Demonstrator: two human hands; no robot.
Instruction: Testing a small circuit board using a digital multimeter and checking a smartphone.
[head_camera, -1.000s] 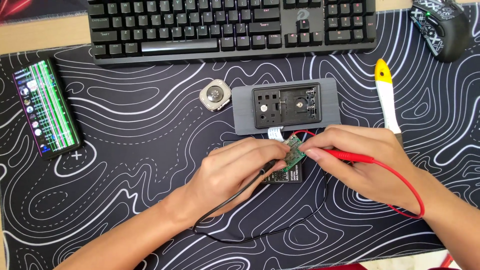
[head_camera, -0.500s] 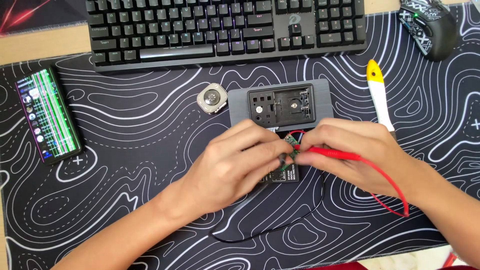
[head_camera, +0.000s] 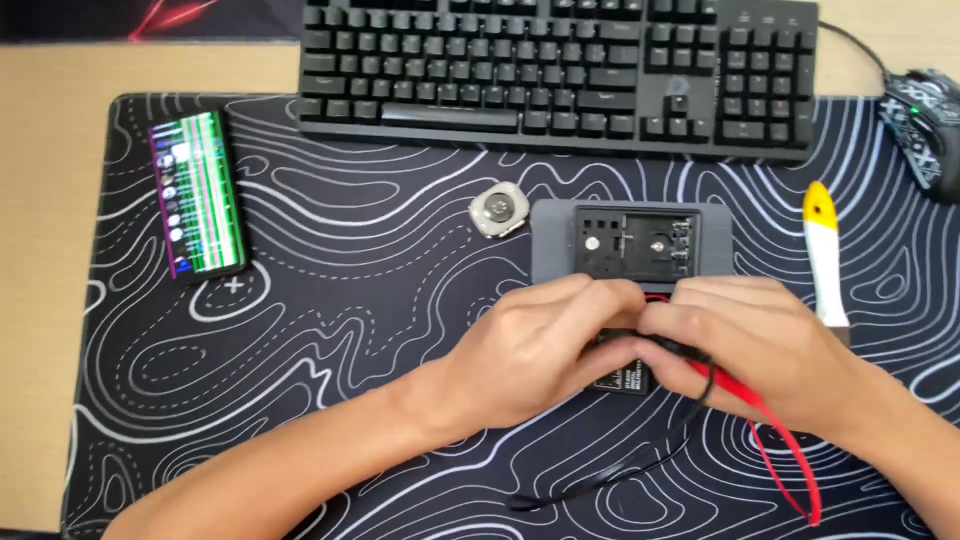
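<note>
Two hands meet at frame centre over a small black module (head_camera: 622, 378).
Left hand (head_camera: 540, 345) and right hand (head_camera: 752, 345) pinch it closed; right also grips red probe (head_camera: 735, 385), just below grey tray (head_camera: 548, 250).

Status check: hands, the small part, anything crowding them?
Both hands, left hand and right hand, pinched together over small black part. Red lead and black lead trail off. Grey tray just beyond fingertips.

We see a black mat (head_camera: 330, 330) swirled with white contour lines on a tan table (head_camera: 50, 250). At twelve o'clock sits a black keyboard (head_camera: 560, 65); at nine, a phone (head_camera: 197, 193) glitching green and pink stripes. A grey case (head_camera: 555, 250), red lead (head_camera: 780, 450), black lead (head_camera: 610, 475), yellow-tipped white tool (head_camera: 825, 250).
</note>
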